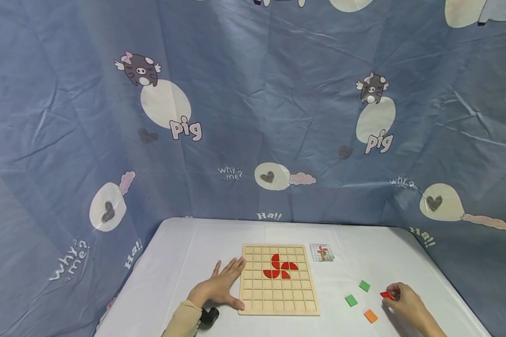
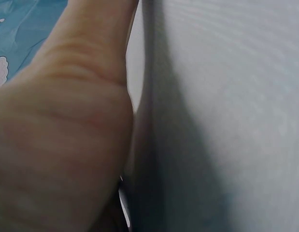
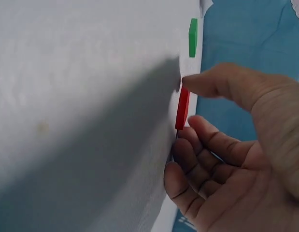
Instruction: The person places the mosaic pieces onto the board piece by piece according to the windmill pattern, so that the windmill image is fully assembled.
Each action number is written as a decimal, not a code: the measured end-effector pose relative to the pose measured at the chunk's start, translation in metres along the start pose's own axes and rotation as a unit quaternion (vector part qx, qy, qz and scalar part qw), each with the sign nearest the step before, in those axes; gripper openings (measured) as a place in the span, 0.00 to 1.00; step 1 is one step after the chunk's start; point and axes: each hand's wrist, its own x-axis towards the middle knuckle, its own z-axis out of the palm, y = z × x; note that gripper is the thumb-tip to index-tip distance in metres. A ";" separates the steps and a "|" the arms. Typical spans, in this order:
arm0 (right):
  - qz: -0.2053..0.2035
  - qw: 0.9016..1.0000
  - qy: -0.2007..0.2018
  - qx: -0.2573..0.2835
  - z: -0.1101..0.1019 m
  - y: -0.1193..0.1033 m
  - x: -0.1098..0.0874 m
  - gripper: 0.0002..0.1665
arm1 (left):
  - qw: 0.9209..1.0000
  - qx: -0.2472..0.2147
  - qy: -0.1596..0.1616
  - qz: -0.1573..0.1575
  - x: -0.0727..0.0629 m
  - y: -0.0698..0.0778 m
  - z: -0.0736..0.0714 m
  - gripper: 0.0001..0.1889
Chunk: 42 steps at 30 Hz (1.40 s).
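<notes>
A square wooden grid board [image 1: 261, 297] lies on the table, with several red curved pieces [image 1: 271, 274] set in a pinwheel in its upper cells. My left hand [image 1: 221, 284] rests with spread fingers along the board's left edge, fingertips and thumb touching it. The left wrist view shows mostly its skin close up. At the right, my right hand [image 1: 406, 304] has thumb and fingers around a red piece [image 3: 183, 108] low at the table surface. The thumb touches one end and the fingertips are at the other.
Two green squares [image 1: 364, 286] and an orange square [image 1: 370, 316] lie left of my right hand. Small printed pattern cards [image 1: 322, 252] sit beside the board's upper right corner. A white cloth [image 1: 202, 243] covers the table, and a blue printed curtain [image 1: 244, 117] hangs behind.
</notes>
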 end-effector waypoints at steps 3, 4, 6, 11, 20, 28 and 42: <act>0.007 1.000 0.001 0.002 0.000 -0.001 0.002 0.21 | 1.000 0.005 0.001 -0.006 0.001 0.000 0.001 0.68; 0.008 1.000 0.001 0.002 0.000 -0.001 0.002 0.20 | 1.000 0.006 0.002 -0.006 0.001 0.000 0.001 0.68; 0.010 1.000 -0.002 0.003 -0.001 -0.002 0.003 0.18 | 1.000 0.007 0.004 -0.006 0.001 -0.001 0.002 0.68; -0.002 1.000 -0.010 0.004 -0.001 -0.002 0.006 0.16 | 1.000 0.009 0.005 -0.003 0.002 -0.002 0.003 0.68; -0.032 0.999 -0.021 0.002 -0.002 -0.005 0.009 0.14 | 1.000 0.014 0.004 -0.007 0.002 -0.002 0.003 0.68; -0.057 0.998 -0.021 -0.005 -0.001 -0.009 0.010 0.13 | 1.000 0.016 0.003 -0.002 0.001 -0.001 0.002 0.68; 0.018 1.000 -0.015 -0.013 -0.004 -0.010 0.005 0.28 | 1.000 0.010 0.002 -0.003 0.001 -0.001 0.002 0.68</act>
